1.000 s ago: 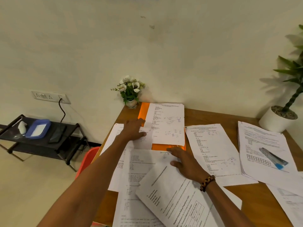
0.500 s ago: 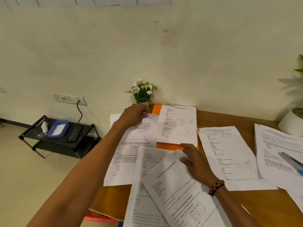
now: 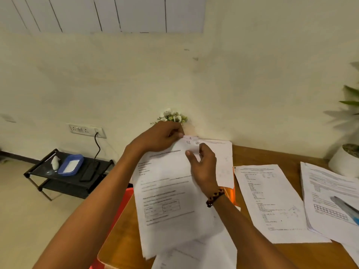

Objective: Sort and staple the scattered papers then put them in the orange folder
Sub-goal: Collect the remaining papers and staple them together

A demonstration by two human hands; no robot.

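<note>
- The sheaf of papers [image 3: 171, 200] that I have in both hands is lifted off the desk [image 3: 252, 156], its long axis running away from me toward the wall, the top edge at the far end and the bottom edge hanging nearest me; it leans a little to the left.
- My left hand [image 3: 159, 137] is pinched shut on the far top edge of the sheaf, thumb and fingertips closed together at the corner.
- My right hand [image 3: 204, 167] is curled around the same top edge just beside the left, thumb in front of the sheet, fingers folded behind; a beaded bracelet [image 3: 214, 197] sits on that wrist.
- Handwritten marks show on the top corner between the two hands; I cannot read them surely.
- The orange folder [image 3: 230, 193] lies on the desk behind my right wrist, mostly hidden, with a white sheet [image 3: 223, 162] lying over its far part.
- More loose sheets [image 3: 204, 253] lie beneath the sheaf near the desk's front edge.
- To the right, a single printed page [image 3: 272, 200] lies flat, long axis also running toward the wall.
- Further right a thicker stack [image 3: 330, 191] carries a blue object [image 3: 347, 208], blurred; I cannot tell what it is.
- A small flower pot [image 3: 172, 116] stands against the wall just past my left hand.
</note>
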